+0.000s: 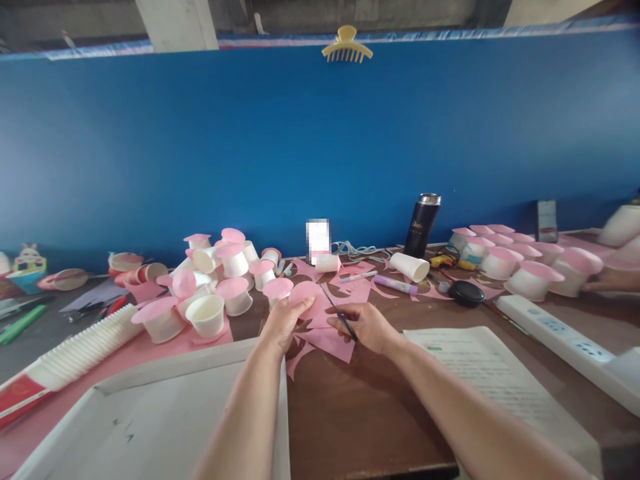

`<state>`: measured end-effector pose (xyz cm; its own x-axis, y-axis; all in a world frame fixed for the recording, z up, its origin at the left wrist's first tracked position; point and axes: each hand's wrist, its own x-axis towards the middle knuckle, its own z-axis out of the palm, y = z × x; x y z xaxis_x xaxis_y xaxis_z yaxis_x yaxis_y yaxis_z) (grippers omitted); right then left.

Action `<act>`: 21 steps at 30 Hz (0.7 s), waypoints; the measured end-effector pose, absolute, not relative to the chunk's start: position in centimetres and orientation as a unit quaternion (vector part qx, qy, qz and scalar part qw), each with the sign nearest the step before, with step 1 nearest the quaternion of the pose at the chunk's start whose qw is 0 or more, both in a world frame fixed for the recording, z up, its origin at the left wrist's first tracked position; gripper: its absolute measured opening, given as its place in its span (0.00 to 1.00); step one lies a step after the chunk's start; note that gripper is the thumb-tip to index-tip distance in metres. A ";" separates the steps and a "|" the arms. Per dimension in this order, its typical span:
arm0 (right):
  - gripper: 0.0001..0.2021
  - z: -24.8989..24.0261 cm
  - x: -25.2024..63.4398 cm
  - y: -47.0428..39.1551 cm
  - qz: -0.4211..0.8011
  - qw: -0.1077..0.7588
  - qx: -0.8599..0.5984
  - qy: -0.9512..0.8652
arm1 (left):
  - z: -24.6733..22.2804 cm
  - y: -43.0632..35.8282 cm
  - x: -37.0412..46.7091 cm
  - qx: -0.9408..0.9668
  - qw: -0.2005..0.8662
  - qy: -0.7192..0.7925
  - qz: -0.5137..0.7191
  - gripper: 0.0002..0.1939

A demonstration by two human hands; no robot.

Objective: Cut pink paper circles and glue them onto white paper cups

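Observation:
My left hand (pixel 284 321) pinches a rounded piece of pink paper (pixel 306 292) between thumb and fingers, above the middle of the brown table. Just beside it, my right hand (pixel 367 328) is closed around a pair of dark scissors (pixel 344 323). Their thin blades point up and left to the right edge of the pink paper; whether they are parted I cannot tell. Under both hands lie pink paper offcuts (pixel 336 343). A purple glue stick (pixel 395 285) and a white paper cup (pixel 410 267) on its side lie beyond my right hand.
Several paper cups with pink discs (pixel 234 293) crowd the left; more (pixel 534 279) stand at right. A stack of cups (pixel 95 343), white box lid (pixel 190 400), printed sheet (pixel 495 373), power strip (pixel 560 337) and black flask (pixel 423 227) surround the work. Another person's hand (pixel 613 280) is far right.

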<state>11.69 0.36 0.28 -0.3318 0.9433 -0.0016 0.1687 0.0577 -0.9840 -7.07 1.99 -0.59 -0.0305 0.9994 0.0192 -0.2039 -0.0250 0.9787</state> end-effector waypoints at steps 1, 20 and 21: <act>0.30 0.2 11.7 0.4 0.522 0.370 -0.444 -0.628 | -0.5 1.9 -7.1 0.443 0.534 0.449 0.563 0.24; 0.31 0.3 11.7 0.3 0.521 0.360 -0.453 -0.628 | -0.1 1.9 -7.4 0.447 0.519 0.483 0.545 0.25; 0.30 0.3 11.7 0.3 0.519 0.358 -0.454 -0.629 | 0.0 1.8 -7.4 0.448 0.521 0.479 0.546 0.25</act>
